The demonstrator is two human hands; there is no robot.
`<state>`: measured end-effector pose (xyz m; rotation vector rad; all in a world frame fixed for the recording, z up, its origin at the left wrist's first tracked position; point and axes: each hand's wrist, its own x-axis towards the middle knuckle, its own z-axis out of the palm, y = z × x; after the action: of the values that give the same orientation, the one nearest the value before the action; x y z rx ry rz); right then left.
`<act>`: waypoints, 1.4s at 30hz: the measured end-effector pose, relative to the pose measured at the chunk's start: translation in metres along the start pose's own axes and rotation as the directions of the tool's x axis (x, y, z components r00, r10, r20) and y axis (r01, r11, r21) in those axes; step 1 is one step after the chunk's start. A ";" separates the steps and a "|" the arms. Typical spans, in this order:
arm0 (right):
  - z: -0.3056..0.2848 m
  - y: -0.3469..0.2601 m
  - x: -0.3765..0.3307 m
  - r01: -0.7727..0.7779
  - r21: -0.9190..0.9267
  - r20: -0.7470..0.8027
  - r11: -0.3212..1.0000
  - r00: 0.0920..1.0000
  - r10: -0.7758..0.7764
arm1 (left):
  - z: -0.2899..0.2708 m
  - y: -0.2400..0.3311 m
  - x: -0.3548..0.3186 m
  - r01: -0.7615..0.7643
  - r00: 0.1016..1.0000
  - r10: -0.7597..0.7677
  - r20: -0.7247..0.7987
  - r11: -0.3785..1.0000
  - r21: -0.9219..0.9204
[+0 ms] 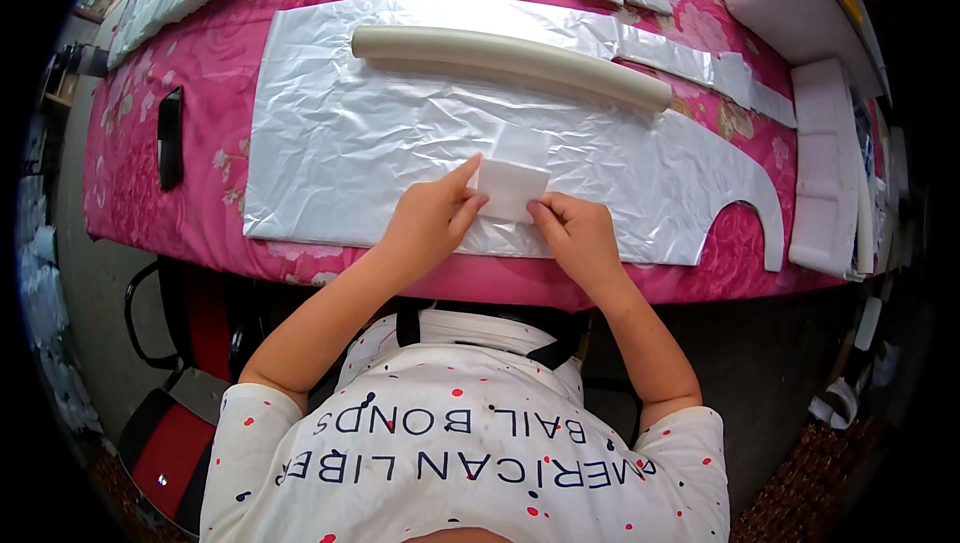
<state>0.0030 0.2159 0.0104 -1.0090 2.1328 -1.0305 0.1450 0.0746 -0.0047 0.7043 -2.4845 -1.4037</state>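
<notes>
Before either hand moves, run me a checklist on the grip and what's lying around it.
1. Left hand on the small white square: ok, thumb and forefinger at its left edge.
2. Right hand on the square: ok, thumb and forefinger at its near right corner.
3. Shiny plastic sheet smooth: not ok, wrinkles and creases run across it.
4. Long pale tube clear of both hands: ok, it lies beyond them, toward the sheet's far side.
5. Flat black object off the sheet: ok, it lies to the left on the pink tablecloth.
6. Number of layers in the square: cannot tell from this view.
</notes>
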 end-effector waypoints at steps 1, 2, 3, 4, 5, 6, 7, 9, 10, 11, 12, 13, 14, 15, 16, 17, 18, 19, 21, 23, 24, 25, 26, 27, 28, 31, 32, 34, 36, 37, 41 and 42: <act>0.000 0.001 0.003 -0.009 -0.011 -0.002 1.000 1.000 0.009 | 0.001 0.001 0.003 0.035 0.999 -0.036 -0.028 0.998 -0.048; 0.001 0.004 0.006 -0.018 -0.023 -0.005 1.000 1.000 0.018 | 0.001 0.004 0.006 0.066 0.998 -0.067 -0.018 0.997 -0.026; 0.001 0.005 0.010 -0.027 -0.034 -0.007 0.999 1.000 0.026 | 0.000 0.007 0.010 0.097 0.995 -0.097 -0.008 0.995 -0.002; 0.000 0.005 0.014 -0.102 -0.013 0.036 0.995 0.994 0.103 | -0.001 0.009 0.014 0.129 0.992 -0.129 -0.002 0.991 0.022; -0.001 0.004 0.018 -0.178 0.005 0.081 0.984 0.981 0.177 | -0.001 0.009 0.016 0.150 0.988 -0.150 -0.026 0.989 -0.007; -0.002 0.003 0.022 -0.253 0.020 0.126 0.967 0.960 0.249 | -0.001 0.010 0.018 0.169 0.984 -0.171 -0.050 0.985 -0.036; -0.004 0.002 0.025 -0.291 0.035 0.156 0.956 0.946 0.283 | 0.000 0.010 0.019 0.186 0.979 -0.190 -0.069 0.980 -0.067; -0.007 0.001 0.032 -0.367 0.062 0.216 0.928 0.913 0.347 | -0.002 0.014 0.019 0.170 0.981 -0.169 -0.095 0.986 -0.004; -0.008 0.001 0.034 -0.392 0.082 0.242 0.916 0.899 0.364 | -0.002 0.015 0.018 0.161 0.982 -0.157 -0.109 0.987 0.027; -0.009 0.003 0.037 -0.418 0.101 0.268 0.903 0.885 0.380 | 0.000 0.011 0.018 -0.003 0.987 0.023 -0.159 0.992 0.126; -0.010 0.004 0.038 -0.443 0.119 0.294 0.889 0.870 0.395 | 0.004 0.003 0.016 -0.159 0.960 0.205 -0.189 0.960 0.231; -0.010 0.005 0.040 -0.463 0.150 0.310 0.874 0.861 0.403 | 0.005 0.001 0.017 -0.302 0.902 0.381 -0.201 0.892 0.336; -0.011 0.006 0.042 -0.483 0.180 0.326 0.857 0.851 0.411 | 0.007 0.001 0.016 -0.361 0.889 0.434 -0.144 0.860 0.361; -0.013 0.006 0.043 -0.502 0.209 0.341 0.839 0.841 0.419 | 0.009 0.003 0.016 -0.421 0.871 0.484 -0.085 0.824 0.381; -0.014 0.004 0.044 -0.518 0.199 0.367 0.832 0.826 0.427 | 0.011 0.005 0.015 -0.475 0.849 0.528 -0.027 0.785 0.398; -0.017 0.001 0.046 -0.533 0.188 0.393 0.825 0.811 0.435 | 0.014 0.005 0.016 -0.487 0.849 0.529 0.011 0.773 0.407; -0.019 -0.001 0.047 -0.549 0.177 0.417 0.817 0.794 0.443 | 0.018 0.005 0.017 -0.499 0.847 0.529 0.049 0.760 0.416; -0.020 -0.001 0.048 -0.558 0.174 0.419 0.811 0.787 0.452 | 0.022 0.006 0.019 -0.513 0.844 0.529 0.089 0.747 0.424; -0.020 -0.001 0.048 -0.578 0.167 0.423 0.799 0.774 0.472 | 0.026 0.010 0.023 -0.456 0.882 0.455 0.121 0.764 0.456; -0.020 -0.003 0.050 -0.587 0.164 0.423 0.793 0.768 0.481 | 0.029 0.010 0.028 -0.410 0.908 0.393 0.145 0.765 0.496; -0.021 -0.003 0.050 -0.591 0.162 0.423 0.790 0.765 0.485 | 0.031 0.009 0.030 -0.393 0.917 0.369 0.153 0.760 0.518; -0.020 -0.002 0.050 -0.591 0.159 0.423 0.791 0.765 0.487 | 0.033 0.007 0.032 -0.375 0.925 0.344 0.163 0.753 0.540; -0.020 0.000 0.051 -0.591 0.156 0.422 0.791 0.764 0.488 | 0.035 0.006 0.033 -0.375 0.925 0.346 0.159 0.756 0.536; -0.020 0.001 0.051 -0.591 0.153 0.422 0.792 0.764 0.489 | 0.037 0.004 0.034 -0.375 0.925 0.348 0.155 0.759 0.532; -0.019 0.001 0.051 -0.592 0.148 0.419 0.792 0.763 0.492 | 0.038 0.003 0.034 -0.374 0.925 0.349 0.152 0.762 0.528; -0.018 0.002 0.050 -0.588 0.140 0.406 0.797 0.768 0.495 | 0.040 0.001 0.034 -0.377 0.923 0.358 0.144 0.761 0.528; -0.018 0.001 0.049 -0.582 0.141 0.399 0.801 0.774 0.492 | 0.040 0.001 0.034 -0.378 0.923 0.356 0.149 0.762 0.526; -0.018 -0.001 0.048 -0.566 0.147 0.376 0.811 0.790 0.484 | 0.040 0.002 0.036 -0.381 0.922 0.354 0.156 0.762 0.524; -0.017 -0.004 0.044 -0.546 0.159 0.343 0.822 0.812 0.473 | 0.041 0.001 0.035 -0.384 0.920 0.356 0.162 0.741 0.552; -0.014 -0.002 0.041 -0.486 0.103 0.282 0.868 0.851 0.443 | 0.042 0.001 0.035 -0.387 0.918 0.359 0.165 0.730 0.564; 0.001 -0.004 0.016 -0.203 -0.159 -0.010 0.966 0.979 0.204 | 0.045 -0.001 0.035 -0.366 0.925 0.351 0.146 0.717 0.594; 0.001 -0.009 0.010 -0.127 -0.235 -0.088 0.964 0.990 0.109 | 0.044 -0.001 0.035 -0.357 0.928 0.343 0.147 0.704 0.614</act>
<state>0.0020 0.2032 0.0157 -0.9511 2.3912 -0.7773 0.0975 0.0898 -0.0310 0.2648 -2.9107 -0.4154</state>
